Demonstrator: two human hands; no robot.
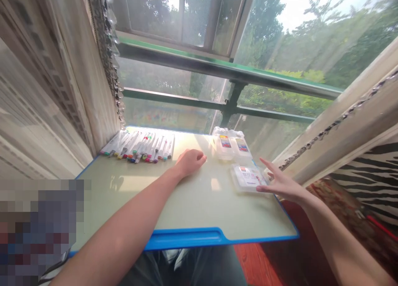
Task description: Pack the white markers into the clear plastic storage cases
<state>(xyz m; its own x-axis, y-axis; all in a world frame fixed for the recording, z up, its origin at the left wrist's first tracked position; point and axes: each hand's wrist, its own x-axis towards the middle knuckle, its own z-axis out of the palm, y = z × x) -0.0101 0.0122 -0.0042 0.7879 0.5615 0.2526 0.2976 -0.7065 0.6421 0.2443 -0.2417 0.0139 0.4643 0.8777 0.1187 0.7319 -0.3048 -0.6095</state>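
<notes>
Glass fills the far side beyond both my hands, a wide window (311,49) crossed by green-edged rails, with a pale curtain (62,49) hanging on my left. Before me spreads a pale green table (192,209) with a blue rim, its near edge dipping into a long tray-like recess (188,236). Up and to the left of my left hand (189,161) lies a row of white markers (141,147), side by side, long axes running away from me at a slant, coloured ends towards me. Ahead of my two hands, between them, sit a pair of clear plastic boxes (232,154), lengthwise away from me, close to the table's far right corner.

My right hand (281,184) is open, fingers spread and pointing forward and left, at the table's right edge. Its thumb overlaps the near right corner of a single clear case (244,180); whether skin meets plastic I cannot tell. That case lies flat, long axis running sideways towards my right hand, its right end just beside the table edge. Only a narrow gap parts it from the pair behind, while a broad stretch of tabletop reaches left to my left hand, which rests loosely curled. Print on its white label (248,176) faces me.
</notes>
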